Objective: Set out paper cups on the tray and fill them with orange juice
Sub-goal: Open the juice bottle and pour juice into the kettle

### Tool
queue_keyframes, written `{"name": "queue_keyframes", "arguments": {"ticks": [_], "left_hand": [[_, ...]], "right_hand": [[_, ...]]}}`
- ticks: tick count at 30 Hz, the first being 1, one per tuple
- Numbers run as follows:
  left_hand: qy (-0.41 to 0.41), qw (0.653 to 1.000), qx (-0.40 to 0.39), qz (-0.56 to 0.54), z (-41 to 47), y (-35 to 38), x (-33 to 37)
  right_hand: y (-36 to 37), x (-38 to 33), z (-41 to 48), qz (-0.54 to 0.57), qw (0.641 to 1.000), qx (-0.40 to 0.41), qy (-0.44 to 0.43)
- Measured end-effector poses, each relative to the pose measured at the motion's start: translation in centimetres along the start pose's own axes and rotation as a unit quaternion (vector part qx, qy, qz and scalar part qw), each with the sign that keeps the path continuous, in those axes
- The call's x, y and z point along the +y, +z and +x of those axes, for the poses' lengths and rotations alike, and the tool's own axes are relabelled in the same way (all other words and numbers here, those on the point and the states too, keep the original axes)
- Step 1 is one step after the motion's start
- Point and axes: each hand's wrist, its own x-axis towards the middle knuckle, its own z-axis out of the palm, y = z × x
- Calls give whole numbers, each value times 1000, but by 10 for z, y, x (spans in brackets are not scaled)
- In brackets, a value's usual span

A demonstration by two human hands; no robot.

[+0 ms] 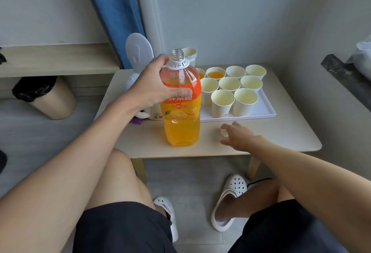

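Note:
An uncapped orange juice bottle (181,112) stands upright on the low table (281,138), about two-thirds full. My left hand (154,86) grips its upper part, thumb across the orange label. A white tray (263,110) to the bottle's right holds several paper cups. Two cups at the back left, one (215,74) and a half-hidden one (201,75), contain juice. The others, such as the front cup (222,102), look empty. My right hand (239,137) hovers low over the table in front of the tray, fingers spread around the small white bottle cap (224,132).
A stack of spare cups (189,52) and a white fan-like object (138,51) stand behind the bottle. A small carton (155,113) and a purple toy (136,120) sit at the table's left. A bin (54,100) stands on the floor to the left.

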Motion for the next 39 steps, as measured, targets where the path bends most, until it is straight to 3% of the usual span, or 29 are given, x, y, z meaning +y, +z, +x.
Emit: {"name": "queue_keyframes", "arguments": {"ticks": [8,13,17,19,21,25,32,39], "left_hand": [[-19,1000,-13,-19,-3,4,6],[-23,1000,-18,-7,-2,4,5],[-32,999,-19,-8,-1,4,6],[-35,999,-16,-13,1,3,5],[-35,999,-16,-15,1,3,3],[-34,999,-23,-3,3,4,-2],[-24,999,-28,22,6,3,-7],[-17,999,-31,16,6,4,-7]], "right_hand": [[1,-12,7,115,986,121,-27],[-52,-52,-15,257,927,261,-78],[-134,-76,-44,336,879,300,-154],[-174,-84,-59,297,880,315,-194],[-202,-93,-69,171,898,324,-242],[-223,-121,-77,-13,919,252,-302],[-220,-156,-66,-104,932,171,-301],[-235,-165,-75,-197,922,131,-306]]}}
